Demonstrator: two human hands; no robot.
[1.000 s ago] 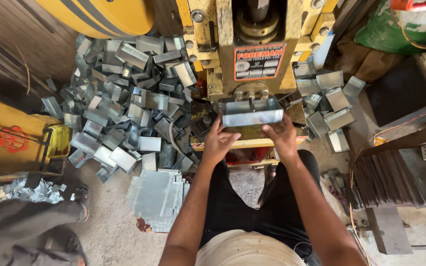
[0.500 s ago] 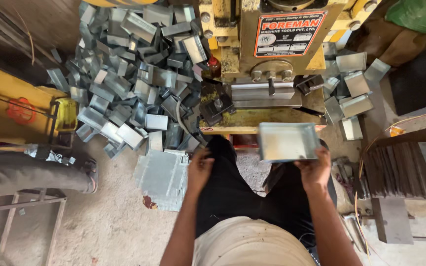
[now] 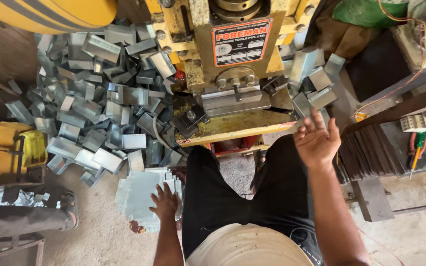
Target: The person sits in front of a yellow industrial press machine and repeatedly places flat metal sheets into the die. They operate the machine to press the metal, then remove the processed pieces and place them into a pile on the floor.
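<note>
My left hand [image 3: 164,201] rests with spread fingers on a stack of flat grey metal sheets [image 3: 136,197] lying on the floor by my left leg. Raised at the right with the palm up and the fingers apart, my right hand [image 3: 316,140] holds nothing. It hovers just below a small heap of bent metal pieces [image 3: 313,81] beside the yellow press machine [image 3: 232,64]. The press die [image 3: 235,101] has no sheet in it.
A big pile of bent grey metal channels [image 3: 99,93] lies left of the press. Another person's leg and sandalled foot [image 3: 50,216] lie at the lower left. Dark metal strips [image 3: 371,152] and a metal frame stand at the right.
Both hands took a bent sheet out of the press. The right hand carried it toward the right heap and is now empty. The left hand dropped to the sheet stack.
</note>
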